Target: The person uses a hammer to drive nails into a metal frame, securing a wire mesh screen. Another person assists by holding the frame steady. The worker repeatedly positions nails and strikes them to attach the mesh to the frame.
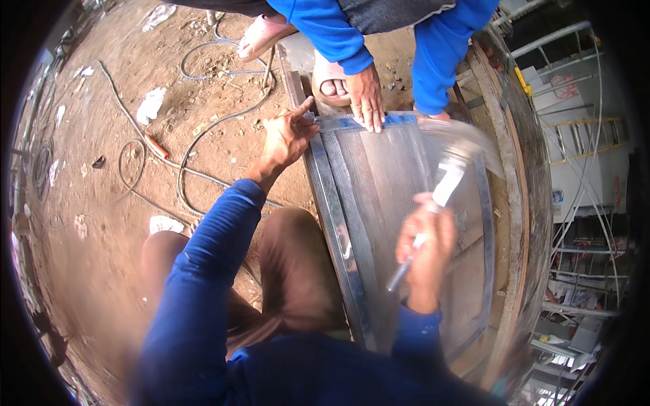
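Observation:
A rectangular metal frame point(332, 203) covered with grey wire mesh point(386, 162) lies in front of me. My left hand point(288, 135) is at its far left corner, one finger stretched out and the others closed around something small that I cannot make out. In my right hand point(430, 240) is a hammer point(447, 184), gripped by its shaft and raised over the mesh. Its head is smeared by motion. Across from me, a co-worker's hand point(365, 98) presses flat on the frame's far edge, while their other hand is partly hidden near the far right corner.
Wooden boards point(518, 223) border the frame on the right. Beyond them are metal railings and racks point(586, 128). Cables point(196, 145) and white scraps point(151, 105) litter the dirt floor at left. The co-worker's sandalled foot point(330, 78) stands beside the far edge.

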Available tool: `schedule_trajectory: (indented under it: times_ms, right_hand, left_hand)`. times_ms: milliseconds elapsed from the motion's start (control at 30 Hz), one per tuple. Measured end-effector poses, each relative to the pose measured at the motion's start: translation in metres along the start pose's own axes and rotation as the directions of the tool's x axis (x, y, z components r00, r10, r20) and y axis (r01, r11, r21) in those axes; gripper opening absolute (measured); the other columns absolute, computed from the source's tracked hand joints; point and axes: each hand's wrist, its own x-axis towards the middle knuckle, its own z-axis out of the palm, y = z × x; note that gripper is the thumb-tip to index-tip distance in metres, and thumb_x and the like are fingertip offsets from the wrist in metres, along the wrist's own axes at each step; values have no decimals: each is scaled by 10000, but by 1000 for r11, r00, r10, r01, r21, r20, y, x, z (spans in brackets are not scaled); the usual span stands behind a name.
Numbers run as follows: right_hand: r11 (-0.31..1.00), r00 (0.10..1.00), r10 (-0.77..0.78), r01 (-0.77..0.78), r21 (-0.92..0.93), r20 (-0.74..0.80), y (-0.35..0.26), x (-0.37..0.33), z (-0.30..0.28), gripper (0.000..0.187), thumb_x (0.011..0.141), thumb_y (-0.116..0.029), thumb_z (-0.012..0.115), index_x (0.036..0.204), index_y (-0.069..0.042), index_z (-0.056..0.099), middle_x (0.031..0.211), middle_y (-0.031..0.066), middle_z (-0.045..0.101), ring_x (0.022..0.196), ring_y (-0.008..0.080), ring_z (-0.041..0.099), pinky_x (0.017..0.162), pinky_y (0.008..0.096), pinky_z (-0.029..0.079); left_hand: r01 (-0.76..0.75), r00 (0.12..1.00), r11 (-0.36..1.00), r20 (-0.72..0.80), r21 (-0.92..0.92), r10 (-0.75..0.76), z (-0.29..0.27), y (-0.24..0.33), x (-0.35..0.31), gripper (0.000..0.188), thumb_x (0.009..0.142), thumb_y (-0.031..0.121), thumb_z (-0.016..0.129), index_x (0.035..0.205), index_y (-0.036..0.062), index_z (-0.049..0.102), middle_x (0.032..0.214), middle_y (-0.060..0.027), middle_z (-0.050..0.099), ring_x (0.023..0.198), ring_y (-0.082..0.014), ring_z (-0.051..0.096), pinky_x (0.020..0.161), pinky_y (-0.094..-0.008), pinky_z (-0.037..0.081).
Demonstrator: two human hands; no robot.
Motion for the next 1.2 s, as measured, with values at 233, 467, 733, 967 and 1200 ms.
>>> schedule_trajectory:
  times_ms: [233, 467, 733, 967, 1200]
  right_hand:
    - [754, 960, -39, 211, -622, 279, 25, 50, 84, 443, 1199, -402, 500, 1092, 25, 552, 790, 308, 638, 735, 553, 656, 645, 602, 471]
    - [603, 968, 4, 199, -773, 252, 40, 70, 105, 517, 1199, -437, 495, 1129, 70, 568, 889, 390, 675, 887, 613, 692, 718, 631, 514]
    - [778, 966, -148, 246, -578, 212, -26, 51, 112, 398, 1206, -345, 530, 1038, 16, 540, 654, 170, 533, 557, 306, 573, 573, 457, 454]
    - [557, 956, -28, 258, -789, 292, 38, 69, 104, 438, 1200, -358, 528, 1078, 60, 574, 794, 355, 664, 755, 582, 674, 615, 561, 493]
    - [749, 941, -218, 332, -573, 260, -34, 56, 115, 368, 1200, -327, 543, 1089, 23, 564, 705, 197, 600, 604, 402, 634, 587, 476, 462]
  left_hand:
    - [5, 1000, 1000, -12, -1, -5, 5, -5, 1, 751, 944, 247, 863, 1645, 217, 593, 1043, -21, 865, 1057, -245, 774, 1087, -539, 372]
    - [-61, 998, 993, -16, 105, 63, 2, -4, 0, 764, 950, 288, 849, 1662, 239, 576, 1082, -113, 821, 997, -334, 756, 1012, -568, 472]
    - [-3, 1000, 994, 8, 113, 2, -5, 2, 0, 737, 938, 253, 855, 1633, 266, 608, 1065, -48, 843, 1042, -273, 767, 1060, -579, 383]
    - [-14, 1000, 994, -1, 110, 14, 4, 0, 1, 727, 945, 214, 848, 1630, 257, 610, 1060, -21, 864, 1056, -251, 781, 1055, -563, 363]
    - [-27, 999, 996, -15, 88, 29, 1, -1, -1, 725, 952, 218, 844, 1634, 265, 605, 1049, -12, 863, 1054, -250, 774, 1054, -562, 349]
